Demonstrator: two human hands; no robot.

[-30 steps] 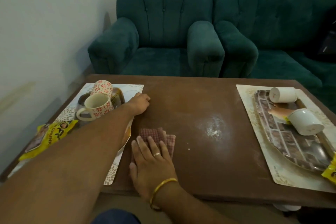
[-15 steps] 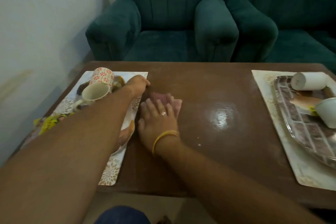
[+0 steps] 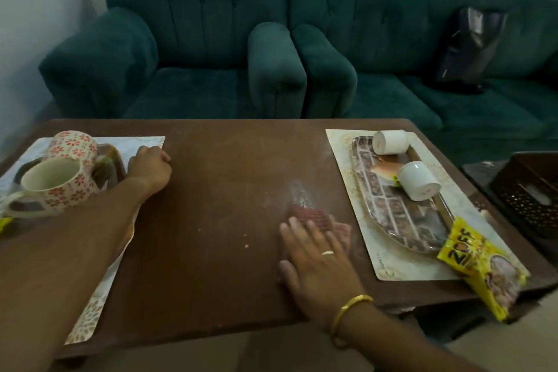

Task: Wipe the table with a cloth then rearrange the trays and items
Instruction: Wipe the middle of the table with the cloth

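You can read one text clearly: "ZOFF", in bold black letters, on the yellow packet (image 3: 480, 266) at the right end of the surface. The placemat (image 3: 401, 263) under the right tray carries a small grey word near its front edge; it is too small for you to read.

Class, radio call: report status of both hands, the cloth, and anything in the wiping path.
Right hand flat on cloth, at white powder. Left hand closed at left mat edge. Crumbs on table; right mat close beside cloth.
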